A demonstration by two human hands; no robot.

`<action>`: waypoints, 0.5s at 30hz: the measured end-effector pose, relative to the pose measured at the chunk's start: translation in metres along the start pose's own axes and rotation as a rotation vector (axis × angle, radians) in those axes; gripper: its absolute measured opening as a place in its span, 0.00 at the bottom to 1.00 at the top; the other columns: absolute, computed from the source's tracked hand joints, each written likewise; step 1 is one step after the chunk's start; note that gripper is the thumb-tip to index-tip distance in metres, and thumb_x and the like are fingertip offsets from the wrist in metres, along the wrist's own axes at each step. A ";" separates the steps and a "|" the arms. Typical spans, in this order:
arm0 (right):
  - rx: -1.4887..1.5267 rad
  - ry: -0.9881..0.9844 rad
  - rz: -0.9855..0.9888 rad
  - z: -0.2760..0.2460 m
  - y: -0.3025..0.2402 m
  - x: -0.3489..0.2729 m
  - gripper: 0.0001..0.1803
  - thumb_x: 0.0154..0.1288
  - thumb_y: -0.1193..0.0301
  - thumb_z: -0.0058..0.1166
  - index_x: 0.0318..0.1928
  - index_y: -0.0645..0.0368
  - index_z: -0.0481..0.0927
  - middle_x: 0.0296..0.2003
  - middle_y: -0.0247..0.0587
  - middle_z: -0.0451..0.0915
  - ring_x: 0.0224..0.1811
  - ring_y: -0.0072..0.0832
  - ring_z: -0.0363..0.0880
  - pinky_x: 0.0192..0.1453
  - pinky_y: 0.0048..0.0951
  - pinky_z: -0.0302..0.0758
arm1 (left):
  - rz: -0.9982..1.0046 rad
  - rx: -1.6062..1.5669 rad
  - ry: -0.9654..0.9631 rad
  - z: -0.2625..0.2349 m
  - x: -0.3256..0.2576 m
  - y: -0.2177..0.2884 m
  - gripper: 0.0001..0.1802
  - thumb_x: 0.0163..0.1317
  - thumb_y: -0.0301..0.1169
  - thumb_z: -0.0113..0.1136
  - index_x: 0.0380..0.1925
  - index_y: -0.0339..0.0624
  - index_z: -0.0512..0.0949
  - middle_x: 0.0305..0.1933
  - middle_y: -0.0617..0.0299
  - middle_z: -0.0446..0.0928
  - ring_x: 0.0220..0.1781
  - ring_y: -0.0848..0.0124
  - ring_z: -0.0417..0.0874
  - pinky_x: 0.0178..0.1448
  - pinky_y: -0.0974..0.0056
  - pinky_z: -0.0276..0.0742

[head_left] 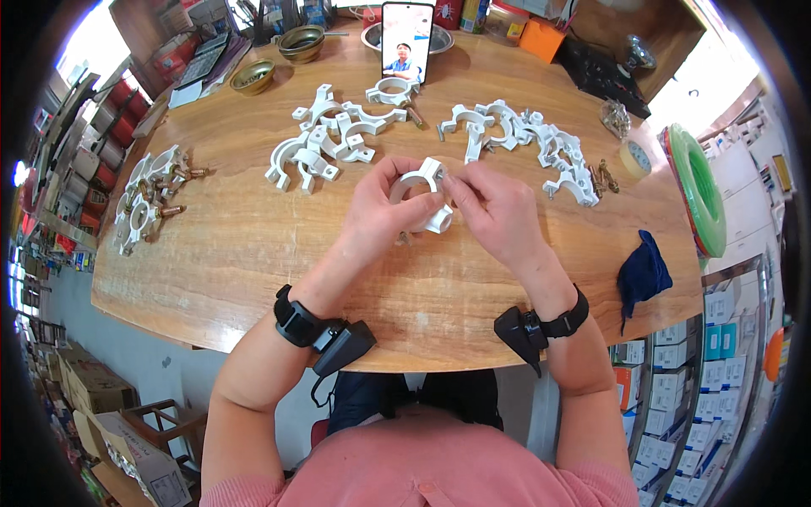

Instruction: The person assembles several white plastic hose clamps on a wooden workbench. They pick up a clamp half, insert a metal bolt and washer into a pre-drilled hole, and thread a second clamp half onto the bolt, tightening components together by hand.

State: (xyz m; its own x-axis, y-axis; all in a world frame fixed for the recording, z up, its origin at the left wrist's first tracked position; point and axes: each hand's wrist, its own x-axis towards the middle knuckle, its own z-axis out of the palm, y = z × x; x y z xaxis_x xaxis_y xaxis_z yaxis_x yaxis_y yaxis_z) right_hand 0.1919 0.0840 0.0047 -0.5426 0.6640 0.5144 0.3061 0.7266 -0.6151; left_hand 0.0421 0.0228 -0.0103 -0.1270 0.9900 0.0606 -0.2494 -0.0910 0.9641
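Near the middle of the table, my left hand (378, 205) grips a white plastic pipe clamp (432, 170), its ring facing up. My right hand (498, 211) pinches at the clamp's upper right lug; its fingertips hide what they hold, though a bit of grey metal shows there. Beyond my left hand lies a heap of white clamp halves (325, 144). To the right are more white clamp pieces (507, 127), some with screws in them, beside several brass-coloured bolts (605, 177). At the far left, several clamps (138, 221) have bolts sticking out.
A phone (405, 42) stands upright at the back before a metal bowl. Two brass-coloured bowls (253, 78) are back left. On the right lie a tape roll (635, 158), a bag of small hardware (615, 118), a green hose coil (697, 190) and a dark blue cloth pouch (644, 269).
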 end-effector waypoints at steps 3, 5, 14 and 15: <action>-0.161 -0.046 -0.012 -0.001 -0.003 -0.001 0.08 0.54 0.67 0.52 0.32 0.58 0.73 0.21 0.39 0.77 0.20 0.30 0.77 0.23 0.27 0.70 | 0.008 0.021 0.022 0.000 -0.002 0.000 0.21 0.48 0.28 0.60 0.41 0.35 0.65 0.29 0.63 0.72 0.27 0.79 0.73 0.26 0.75 0.71; 0.064 0.091 0.025 0.005 -0.003 -0.001 0.06 0.54 0.69 0.51 0.30 0.57 0.74 0.21 0.40 0.77 0.20 0.33 0.76 0.23 0.28 0.70 | 0.019 0.026 0.047 0.001 -0.003 0.001 0.21 0.48 0.28 0.60 0.41 0.35 0.65 0.29 0.63 0.72 0.27 0.79 0.73 0.26 0.75 0.71; -0.133 -0.073 -0.063 0.004 0.004 0.000 0.07 0.51 0.73 0.49 0.33 0.56 0.74 0.23 0.39 0.77 0.22 0.32 0.77 0.25 0.27 0.71 | 0.030 0.022 0.035 -0.003 0.004 0.003 0.19 0.50 0.24 0.56 0.43 0.35 0.66 0.39 0.61 0.73 0.38 0.77 0.74 0.42 0.72 0.71; -0.127 -0.080 -0.054 0.004 0.000 -0.002 0.07 0.51 0.73 0.49 0.33 0.56 0.74 0.23 0.39 0.77 0.22 0.32 0.77 0.25 0.27 0.71 | 0.017 0.022 0.039 -0.003 0.002 0.003 0.19 0.50 0.24 0.56 0.43 0.35 0.66 0.39 0.61 0.73 0.38 0.77 0.74 0.42 0.72 0.71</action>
State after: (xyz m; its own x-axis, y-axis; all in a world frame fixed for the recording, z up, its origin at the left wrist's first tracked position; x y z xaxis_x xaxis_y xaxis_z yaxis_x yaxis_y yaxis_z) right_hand 0.1897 0.0826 0.0013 -0.6199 0.6110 0.4923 0.3683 0.7806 -0.5051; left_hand 0.0388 0.0248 -0.0082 -0.1685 0.9834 0.0672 -0.2262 -0.1049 0.9684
